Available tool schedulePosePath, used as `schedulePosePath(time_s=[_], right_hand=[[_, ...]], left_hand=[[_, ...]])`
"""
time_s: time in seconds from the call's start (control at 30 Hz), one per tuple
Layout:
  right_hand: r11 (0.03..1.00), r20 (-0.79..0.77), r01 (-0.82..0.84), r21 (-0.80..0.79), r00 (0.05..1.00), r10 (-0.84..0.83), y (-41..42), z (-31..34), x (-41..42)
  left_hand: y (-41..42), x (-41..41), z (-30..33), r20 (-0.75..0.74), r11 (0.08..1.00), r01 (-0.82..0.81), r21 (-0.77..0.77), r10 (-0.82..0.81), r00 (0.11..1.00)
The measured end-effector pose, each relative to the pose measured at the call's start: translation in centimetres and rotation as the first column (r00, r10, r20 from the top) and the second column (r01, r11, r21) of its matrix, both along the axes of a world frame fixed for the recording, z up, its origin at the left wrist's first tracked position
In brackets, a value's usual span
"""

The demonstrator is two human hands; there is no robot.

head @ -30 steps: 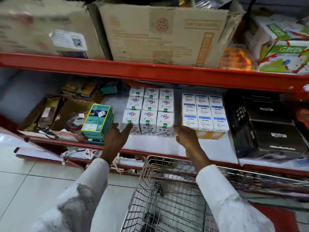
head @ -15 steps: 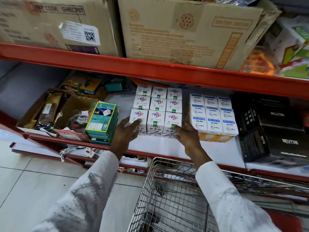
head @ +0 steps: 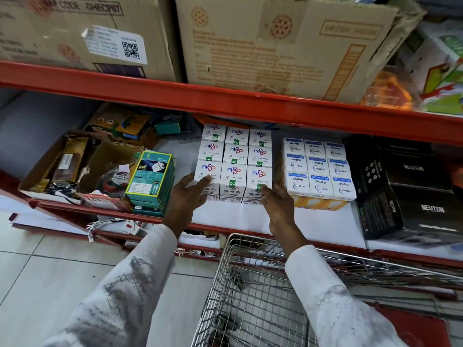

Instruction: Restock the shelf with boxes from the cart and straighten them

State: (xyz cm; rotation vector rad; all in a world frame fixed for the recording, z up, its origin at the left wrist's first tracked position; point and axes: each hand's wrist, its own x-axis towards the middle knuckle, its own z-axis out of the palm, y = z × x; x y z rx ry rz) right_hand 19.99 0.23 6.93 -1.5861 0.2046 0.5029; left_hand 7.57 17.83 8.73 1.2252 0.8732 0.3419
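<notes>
A block of white boxes [head: 235, 156] with colourful logos stands three wide and three deep on the white shelf [head: 225, 216], in the middle of the head view. My left hand [head: 186, 196] lies flat, fingers spread, against the front left box. My right hand [head: 278, 206] presses flat against the front right box. Neither hand has its fingers wrapped around a box. Right of the block stands a second block of white and blue boxes [head: 318, 169], a small gap apart. The wire cart [head: 250, 296] sits right below my arms; I see no boxes in the part that shows.
A stack of green boxes [head: 150, 181] stands left of my left hand, beside open cartons of loose goods [head: 62, 166]. Black boxes [head: 421, 196] fill the shelf's right end. Large cardboard cartons [head: 275, 46] sit on the red shelf above. Tiled floor lies at lower left.
Both hands have closed in on the front row of white boxes from either side. The view has moved closer to the shelf.
</notes>
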Motion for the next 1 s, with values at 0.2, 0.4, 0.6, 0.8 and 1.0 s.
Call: schedulePosePath(time_s=[0.2, 0.4, 0.6, 0.8, 1.0], right_hand=[[0.996, -0.006, 0.074, 0.053, 0.997, -0.074, 0.6, -0.3, -0.6], [0.985, -0.061, 0.136, 0.104, 0.99, -0.13, 0.8, -0.7, -0.5], [0.977, -0.089, 0.174, 0.122, 0.982, -0.163, 1.3, -0.7, -0.6], [0.984, -0.087, 0.137, 0.112, 0.988, -0.127, 1.2, -0.9, -0.5], [0.994, -0.038, 0.088, 0.059, 0.996, -0.086, 0.7, 0.8, -0.6]], left_hand=[[0.1, 0.3, -0.2, -0.015, 1.0, -0.009, -0.007, 0.009, 1.0], [0.2, 0.3, -0.4, -0.022, 1.0, -0.018, -0.024, 0.017, 1.0], [0.3, 0.3, -0.4, -0.031, 1.0, -0.013, -0.023, 0.013, 0.999], [0.4, 0.1, -0.1, -0.043, 0.999, 0.006, -0.035, -0.007, 0.999], [-0.3, 0.4, 2.0, -0.163, 0.996, -0.066, 0.051, 0.074, 0.984]])
